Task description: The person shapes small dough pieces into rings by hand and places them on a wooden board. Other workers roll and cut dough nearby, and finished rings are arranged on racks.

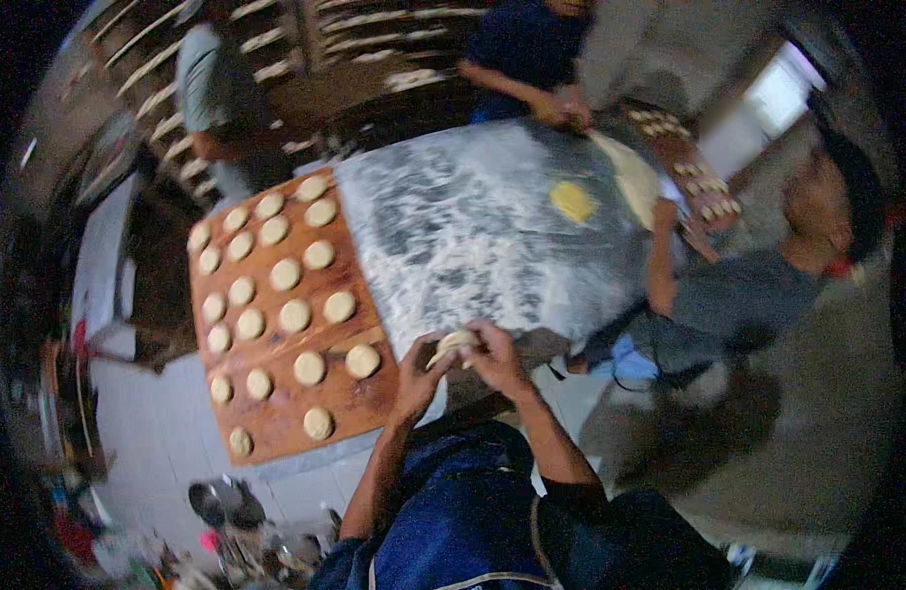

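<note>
Between my two hands, above the near edge of the floured table (453, 236), is a small piece of pale dough (457, 341). My left hand (419, 372) pinches it from the left, the thumb along its lower side. My right hand (496, 358) has its fingers closed round the other side. To the left of my hands lies a wooden board (266, 354) bearing several round, flattened dough pieces in loose rows; the dough round (362, 361) is the one closest to my left hand.
A yellow lump (573, 202) and a dough sheet (625, 172) lie on the table's far right. A co-worker (531, 59) stands across; another person (758, 285) is at the right. A person (212, 98) stands by racks (374, 44). Another board (703, 182) holds dough pieces.
</note>
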`<action>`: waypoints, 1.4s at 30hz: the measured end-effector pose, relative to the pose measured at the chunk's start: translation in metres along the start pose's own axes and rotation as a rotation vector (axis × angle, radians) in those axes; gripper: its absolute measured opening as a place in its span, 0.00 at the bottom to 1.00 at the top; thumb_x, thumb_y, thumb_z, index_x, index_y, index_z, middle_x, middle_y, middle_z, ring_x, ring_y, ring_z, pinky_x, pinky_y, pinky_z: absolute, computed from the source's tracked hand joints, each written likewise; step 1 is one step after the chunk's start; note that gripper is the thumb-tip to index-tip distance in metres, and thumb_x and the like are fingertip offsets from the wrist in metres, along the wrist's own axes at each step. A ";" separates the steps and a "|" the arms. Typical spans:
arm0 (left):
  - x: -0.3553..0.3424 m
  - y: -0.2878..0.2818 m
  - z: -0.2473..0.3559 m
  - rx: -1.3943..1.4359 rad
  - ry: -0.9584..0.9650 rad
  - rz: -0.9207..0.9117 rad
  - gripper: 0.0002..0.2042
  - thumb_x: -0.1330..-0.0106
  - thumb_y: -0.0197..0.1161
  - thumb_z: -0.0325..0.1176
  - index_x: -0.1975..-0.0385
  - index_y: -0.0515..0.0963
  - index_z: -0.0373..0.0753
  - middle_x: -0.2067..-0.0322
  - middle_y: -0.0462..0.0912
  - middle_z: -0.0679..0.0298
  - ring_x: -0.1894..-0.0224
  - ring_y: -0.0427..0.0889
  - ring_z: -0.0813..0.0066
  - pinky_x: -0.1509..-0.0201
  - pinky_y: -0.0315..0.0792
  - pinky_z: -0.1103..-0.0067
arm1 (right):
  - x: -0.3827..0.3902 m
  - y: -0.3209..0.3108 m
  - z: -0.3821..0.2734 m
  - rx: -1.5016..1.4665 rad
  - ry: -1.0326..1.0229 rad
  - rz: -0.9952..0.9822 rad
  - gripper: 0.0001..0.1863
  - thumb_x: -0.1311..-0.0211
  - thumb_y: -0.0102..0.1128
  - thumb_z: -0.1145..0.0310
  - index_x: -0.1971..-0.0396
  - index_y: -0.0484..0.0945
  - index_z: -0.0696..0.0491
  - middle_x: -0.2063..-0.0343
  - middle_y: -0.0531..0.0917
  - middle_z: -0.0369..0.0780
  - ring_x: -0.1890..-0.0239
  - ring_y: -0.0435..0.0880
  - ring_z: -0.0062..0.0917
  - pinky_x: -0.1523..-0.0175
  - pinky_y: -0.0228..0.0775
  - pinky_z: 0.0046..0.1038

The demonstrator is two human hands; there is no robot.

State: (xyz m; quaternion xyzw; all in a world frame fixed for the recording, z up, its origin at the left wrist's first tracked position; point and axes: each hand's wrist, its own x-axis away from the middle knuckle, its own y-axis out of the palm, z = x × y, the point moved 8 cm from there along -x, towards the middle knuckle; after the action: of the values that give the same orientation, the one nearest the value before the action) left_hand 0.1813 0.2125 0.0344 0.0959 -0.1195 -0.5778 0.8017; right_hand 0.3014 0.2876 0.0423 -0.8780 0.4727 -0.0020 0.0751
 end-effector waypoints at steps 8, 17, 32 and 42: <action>0.003 0.025 0.023 -0.191 -0.073 -0.108 0.09 0.38 0.58 0.28 0.63 0.74 0.29 0.64 0.79 0.59 0.62 0.74 0.76 0.57 0.69 0.80 | 0.008 -0.007 -0.006 0.192 -0.150 0.224 0.14 0.58 0.62 0.76 0.67 0.75 0.58 0.71 0.78 0.43 0.64 0.79 0.27 0.59 0.70 0.30; -0.016 0.025 -0.025 -0.488 0.382 -0.407 0.27 0.37 0.55 0.53 0.65 0.75 0.26 0.74 0.76 0.60 0.75 0.70 0.74 0.71 0.67 0.77 | 0.049 -0.033 -0.012 0.099 -0.212 0.445 0.20 0.62 0.66 0.73 0.64 0.73 0.56 0.69 0.77 0.45 0.64 0.77 0.37 0.60 0.68 0.36; -0.035 0.042 -0.052 -0.194 0.046 -0.471 0.16 0.33 0.52 0.39 0.55 0.70 0.32 0.64 0.77 0.55 0.67 0.75 0.68 0.63 0.72 0.73 | 0.087 -0.027 -0.085 -0.053 -0.276 0.411 0.26 0.47 0.53 0.69 0.47 0.60 0.52 0.72 0.74 0.38 0.73 0.74 0.23 0.71 0.66 0.26; -0.010 0.004 -0.005 0.114 -0.047 -0.110 0.14 0.36 0.51 0.40 0.55 0.69 0.39 0.60 0.73 0.51 0.63 0.74 0.59 0.58 0.71 0.64 | 0.014 0.037 0.037 -0.829 0.195 0.114 0.14 0.42 0.52 0.59 0.67 0.77 0.55 0.67 0.81 0.41 0.67 0.78 0.25 0.68 0.72 0.33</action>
State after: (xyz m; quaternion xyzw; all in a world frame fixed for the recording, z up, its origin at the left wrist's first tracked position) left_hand 0.1832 0.2229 0.0296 0.1340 -0.1656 -0.6152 0.7590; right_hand 0.2812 0.2610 -0.0005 -0.8021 0.4863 0.1095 -0.3290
